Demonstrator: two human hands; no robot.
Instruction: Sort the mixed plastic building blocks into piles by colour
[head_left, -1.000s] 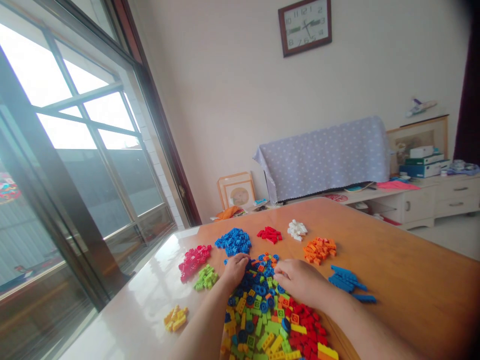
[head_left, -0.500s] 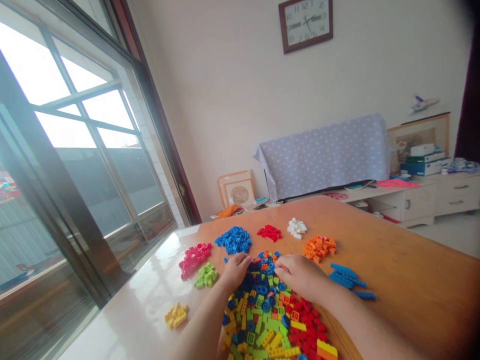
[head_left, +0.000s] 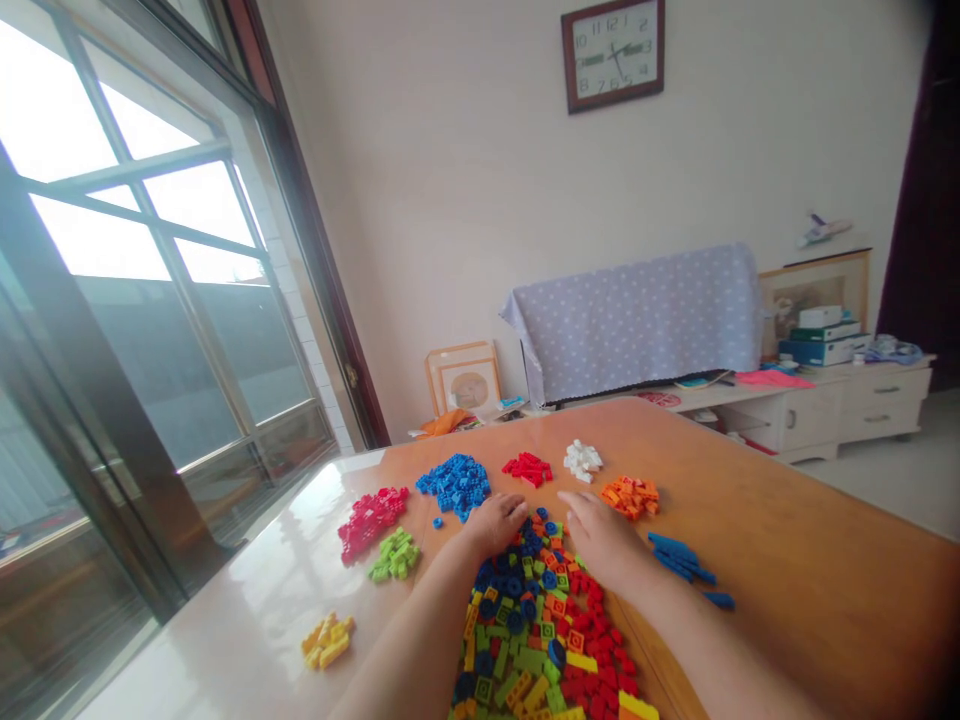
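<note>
Though clock (head_left: 614,58) nos. 10–12 legible, L & R hands (head_left: 495,523) (head_left: 602,535) by mixed bricks (head_left: 531,660), grips unclear.

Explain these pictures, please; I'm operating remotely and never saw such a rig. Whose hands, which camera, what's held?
No machine here: these are one person's bare left hand and right hand. Every picture comes from one camera worn on the head, looking forward and down. On the table, a mixed heap of bricks lies between the forearms. Around it sit piles of yellow, light green, pink, blue, red, white and orange, plus long blue pieces. Both hands are at the heap's far end; whether the fingers hold anything, I cannot tell.
</note>
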